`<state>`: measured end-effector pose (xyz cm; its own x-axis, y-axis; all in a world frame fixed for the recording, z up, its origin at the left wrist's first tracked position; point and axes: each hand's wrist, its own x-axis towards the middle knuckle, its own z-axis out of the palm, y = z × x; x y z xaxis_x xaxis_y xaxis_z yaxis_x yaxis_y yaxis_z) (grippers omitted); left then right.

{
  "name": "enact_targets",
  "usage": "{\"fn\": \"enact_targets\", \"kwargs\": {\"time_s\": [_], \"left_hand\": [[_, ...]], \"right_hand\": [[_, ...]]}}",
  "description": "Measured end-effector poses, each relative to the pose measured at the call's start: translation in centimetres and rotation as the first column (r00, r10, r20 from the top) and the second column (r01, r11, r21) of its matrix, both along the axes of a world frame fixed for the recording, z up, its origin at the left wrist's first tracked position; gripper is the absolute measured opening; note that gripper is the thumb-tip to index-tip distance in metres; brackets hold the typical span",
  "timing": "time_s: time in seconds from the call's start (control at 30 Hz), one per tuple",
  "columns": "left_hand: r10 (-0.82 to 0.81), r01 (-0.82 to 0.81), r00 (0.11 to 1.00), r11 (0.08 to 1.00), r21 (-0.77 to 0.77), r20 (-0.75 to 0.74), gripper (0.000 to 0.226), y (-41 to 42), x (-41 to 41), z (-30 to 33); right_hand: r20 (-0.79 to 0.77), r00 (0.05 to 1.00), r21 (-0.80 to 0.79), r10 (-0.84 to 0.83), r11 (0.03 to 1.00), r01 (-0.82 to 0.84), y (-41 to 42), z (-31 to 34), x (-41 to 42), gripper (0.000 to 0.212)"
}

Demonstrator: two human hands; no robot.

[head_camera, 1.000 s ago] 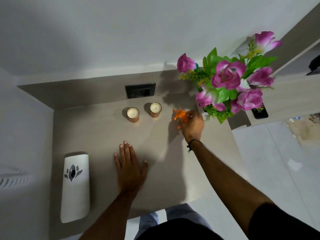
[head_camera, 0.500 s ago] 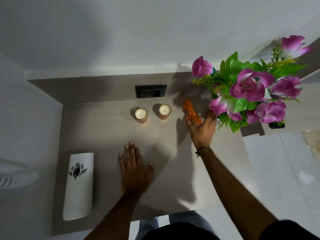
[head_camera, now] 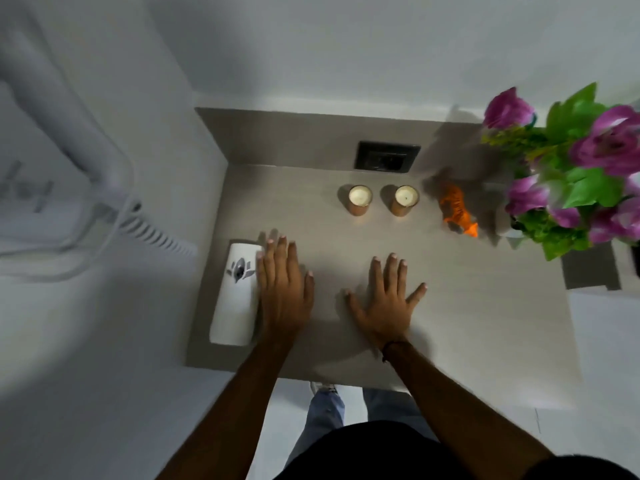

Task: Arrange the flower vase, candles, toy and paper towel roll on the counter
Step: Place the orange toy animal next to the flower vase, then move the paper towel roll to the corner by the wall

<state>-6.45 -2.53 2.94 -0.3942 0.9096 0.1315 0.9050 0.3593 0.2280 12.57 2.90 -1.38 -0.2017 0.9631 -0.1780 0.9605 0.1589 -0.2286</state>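
Observation:
Two candles in copper cups (head_camera: 360, 199) (head_camera: 403, 200) stand side by side at the back of the beige counter (head_camera: 485, 323). An orange toy (head_camera: 458, 211) stands right of them, beside the vase of pink flowers (head_camera: 568, 174) at the far right. A white paper towel roll (head_camera: 237, 293) lies lengthwise at the counter's left edge. My left hand (head_camera: 284, 292) lies flat, fingers apart, its outer edge touching the roll. My right hand (head_camera: 385, 302) rests flat and spread on the counter's middle, holding nothing.
A black wall socket (head_camera: 385, 156) sits on the backsplash behind the candles. A white wall closes off the counter's left side. A white corded appliance (head_camera: 69, 188) hangs at the far left. The counter's front edge runs just above my feet.
My right hand has let go of the orange toy and drawn back to the counter's middle. My left hand has slid left up against the paper towel roll. The view has swung left.

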Motion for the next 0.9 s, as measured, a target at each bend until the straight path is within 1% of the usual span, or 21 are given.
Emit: {"fn": "enact_targets", "kwargs": {"time_s": [0.07,0.1,0.17,0.2,0.27,0.33,0.37,0.4,0.47,0.5,0.53,0.6,0.67,0.73,0.83,0.9], "left_hand": [[0.164,-0.163,0.986,0.980,-0.113,0.002,0.076,-0.7,-2.0,1.7],[0.260,-0.250,0.965,0.947,-0.200,0.028,0.085,-1.1,-3.0,2.4],[0.452,-0.386,0.885,0.845,-0.370,0.110,0.096,-1.7,-4.8,3.5],[0.526,-0.428,0.841,0.791,-0.436,0.129,0.096,-2.1,-5.7,3.9],[0.602,-0.445,0.784,0.715,-0.540,0.152,0.093,-2.6,-7.2,4.5],[0.648,-0.425,0.722,0.692,-0.583,0.242,0.092,-2.8,-7.8,4.8],[0.660,-0.436,0.691,0.704,-0.560,0.293,0.090,-2.7,-7.7,5.0],[0.659,-0.461,0.674,0.728,-0.507,0.333,0.089,-2.5,-7.3,5.2],[0.635,-0.549,0.652,0.772,-0.319,0.414,0.088,-1.6,-6.0,5.7],[0.619,-0.595,0.634,0.773,-0.219,0.463,0.092,-1.0,-5.4,5.8],[0.601,-0.633,0.609,0.761,-0.139,0.518,0.099,-0.2,-4.8,6.0],[0.557,-0.684,0.569,0.729,-0.027,0.605,0.115,1.1,-3.7,6.1],[0.522,-0.713,0.565,0.699,0.060,0.638,0.116,2.1,-2.7,5.7],[0.503,-0.721,0.568,0.686,0.099,0.652,0.113,2.6,-1.7,5.0],[0.508,-0.729,0.553,0.679,0.088,0.660,0.113,2.6,-0.7,3.7],[0.496,-0.725,0.559,0.682,0.100,0.664,0.112,2.4,-0.6,3.0]], "right_hand": [[0.035,0.999,0.008,0.004,1.000,-0.005,-0.6,-0.2,-0.6,0.092],[0.051,0.999,0.009,0.001,1.000,-0.001,-0.7,-0.3,-0.7,0.092],[0.074,0.997,0.007,-0.003,1.000,0.003,-0.7,-0.3,-0.6,0.093],[0.080,0.997,0.006,-0.001,1.000,0.001,-0.7,-0.2,-0.7,0.093],[0.087,0.996,0.007,0.002,1.000,-0.003,-0.7,-0.1,-0.7,0.093],[0.092,0.996,0.000,-0.002,1.000,0.002,-0.8,0.0,-0.8,0.094],[0.093,0.996,0.001,-0.003,1.000,0.003,-0.8,0.0,-0.7,0.094],[0.093,0.996,0.004,-0.006,1.000,0.005,-0.8,-0.1,-0.7,0.094],[0.092,0.996,0.002,-0.010,1.000,0.010,-0.8,-0.3,-0.7,0.094],[0.090,0.996,0.002,-0.011,1.000,0.011,-0.7,-0.4,-0.7,0.095],[0.088,0.996,0.000,-0.012,1.000,0.012,-0.7,-0.5,-0.7,0.095],[0.090,0.996,-0.003,-0.014,1.000,0.014,-0.6,-0.8,-0.7,0.095],[0.099,0.995,0.012,-0.021,1.000,0.020,-0.5,-1.3,-0.7,0.095],[0.100,0.995,0.026,-0.027,0.999,0.025,-0.5,-1.6,-0.8,0.096],[0.101,0.995,0.039,-0.025,0.999,0.021,-0.5,-1.7,-0.8,0.096],[0.114,0.993,0.029,-0.011,1.000,0.007,-0.4,-1.5,-0.8,0.097]]}}
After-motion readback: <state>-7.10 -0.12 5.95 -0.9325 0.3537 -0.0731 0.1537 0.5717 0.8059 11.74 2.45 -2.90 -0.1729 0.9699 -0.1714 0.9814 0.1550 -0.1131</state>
